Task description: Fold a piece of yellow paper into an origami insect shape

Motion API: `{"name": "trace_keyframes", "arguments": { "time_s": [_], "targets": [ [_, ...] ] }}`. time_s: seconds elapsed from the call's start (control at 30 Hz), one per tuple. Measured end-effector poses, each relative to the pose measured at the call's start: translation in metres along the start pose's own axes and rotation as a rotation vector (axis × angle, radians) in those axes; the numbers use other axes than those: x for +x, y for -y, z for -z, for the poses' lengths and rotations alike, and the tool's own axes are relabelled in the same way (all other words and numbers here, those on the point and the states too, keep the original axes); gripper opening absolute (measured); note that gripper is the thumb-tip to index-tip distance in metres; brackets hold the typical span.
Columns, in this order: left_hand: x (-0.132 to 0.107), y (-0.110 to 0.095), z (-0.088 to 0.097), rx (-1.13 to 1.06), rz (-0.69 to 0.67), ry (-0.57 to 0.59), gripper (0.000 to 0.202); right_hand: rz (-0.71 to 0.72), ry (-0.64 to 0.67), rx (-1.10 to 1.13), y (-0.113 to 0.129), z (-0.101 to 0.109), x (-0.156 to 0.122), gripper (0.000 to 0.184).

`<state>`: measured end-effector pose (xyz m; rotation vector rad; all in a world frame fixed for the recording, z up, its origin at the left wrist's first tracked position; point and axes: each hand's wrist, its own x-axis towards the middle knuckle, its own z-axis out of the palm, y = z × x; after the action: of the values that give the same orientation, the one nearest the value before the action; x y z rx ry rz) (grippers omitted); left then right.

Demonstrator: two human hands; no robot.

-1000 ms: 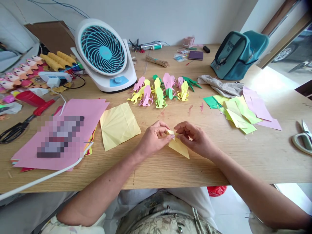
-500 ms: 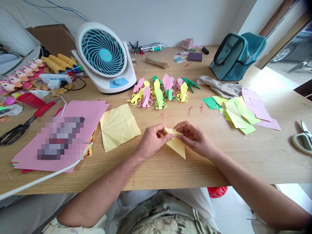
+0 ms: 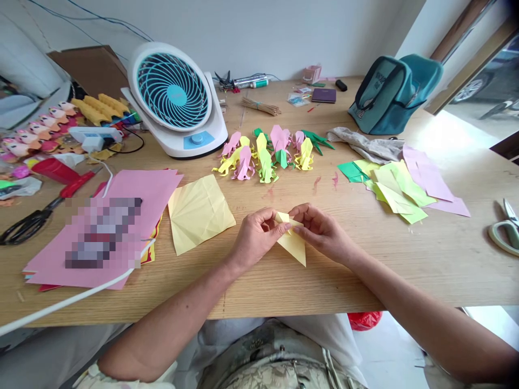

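Both of my hands pinch a small folded piece of pale yellow paper (image 3: 295, 247) above the wooden table. Its lower corner points down toward me. My left hand (image 3: 259, 235) grips the upper left part, thumb laid across the front. On the other side, my right hand (image 3: 322, 232) holds the upper right edge between thumb and fingers. The fingertips behind the paper are partly hidden. To the left lies a creased pale yellow sheet (image 3: 201, 213). Several folded paper figures (image 3: 263, 156) in pink, yellow and green stand beyond my hands.
A white fan (image 3: 174, 92) stands at the back left, above a pile of pink paper (image 3: 158, 186) and red-handled scissors (image 3: 79, 183). Yellow and green paper pieces (image 3: 395, 192) lie at right, near a teal bag (image 3: 395, 94). More scissors (image 3: 506, 232) rest at the right edge.
The folded paper's lower corner has shifted slightly left, and my fingers have moved a little at its top. Both hands keep their hold. The whole view has shifted slightly.
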<state>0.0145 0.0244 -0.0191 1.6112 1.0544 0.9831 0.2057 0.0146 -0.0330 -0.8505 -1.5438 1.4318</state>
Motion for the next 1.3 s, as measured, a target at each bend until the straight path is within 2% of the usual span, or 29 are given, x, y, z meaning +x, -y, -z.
{"name": "trace_keyframes", "arguments": {
  "time_s": [0.23,0.37,0.53,0.73,0.93,1.2,1.3],
  "targets": [
    [-0.003,0.002,-0.005,0.014,0.007,-0.072,0.027,-0.004,0.004,-0.021,0.000,0.000,-0.001,0.022],
    [-0.003,0.001,-0.007,-0.088,0.050,-0.031,0.027,-0.010,0.000,-0.004,-0.001,0.000,0.000,0.024],
    [-0.002,-0.001,-0.005,0.171,-0.085,-0.121,0.019,-0.018,-0.001,-0.008,0.000,-0.003,0.001,0.028],
    [0.001,0.003,-0.005,-0.107,0.048,-0.033,0.030,-0.011,0.007,0.019,0.000,-0.004,0.001,0.026],
    [-0.003,-0.001,-0.012,0.110,-0.082,-0.147,0.025,-0.018,0.002,0.015,-0.001,-0.004,0.001,0.027],
    [-0.002,0.000,-0.013,0.110,-0.102,-0.156,0.025,-0.115,0.035,0.097,0.000,-0.004,0.002,0.046],
    [-0.003,0.001,-0.013,0.111,-0.117,-0.153,0.026,-0.164,0.009,0.090,-0.002,-0.006,0.003,0.045]
  ]
}}
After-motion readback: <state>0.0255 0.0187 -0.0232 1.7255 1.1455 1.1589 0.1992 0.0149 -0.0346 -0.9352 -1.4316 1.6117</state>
